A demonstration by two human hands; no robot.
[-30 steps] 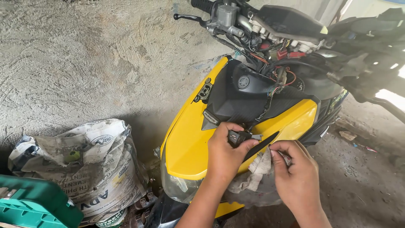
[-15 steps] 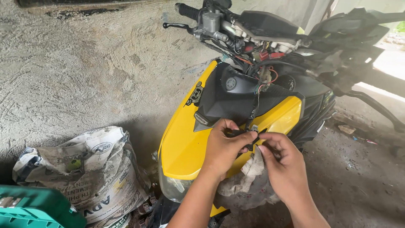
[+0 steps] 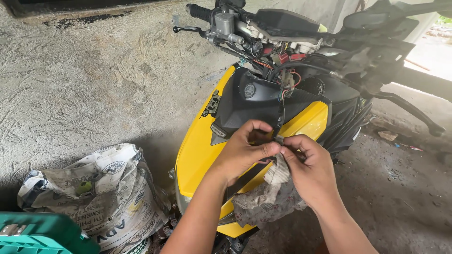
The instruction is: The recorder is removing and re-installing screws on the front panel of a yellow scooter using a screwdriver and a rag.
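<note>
Left hand (image 3: 245,150): curled at the front panel of the scooter, fingertips pinched on a small dark part that hangs from a wire; the part is mostly hidden by the fingers.
Right hand (image 3: 308,167): closed narrowly on the same spot, thumb and forefinger met with those of the left hand; a crumpled grey rag (image 3: 270,200) is pressed beneath it.
Scooter (image 3: 202,146): glossy yellow fairing with a matt black nose panel; loose wiring (image 3: 282,82) is exposed below the handlebar (image 3: 202,13).
Open room: bare concrete floor is seen to the right; on the left a rough plastered wall (image 3: 94,80), a printed woven sack (image 3: 99,193) and a green crate (image 3: 37,235) crowd the corner.
Change: the hands are drawn closer together than a second ago, and the slim dark tool held then by the right hand is no longer seen.
</note>
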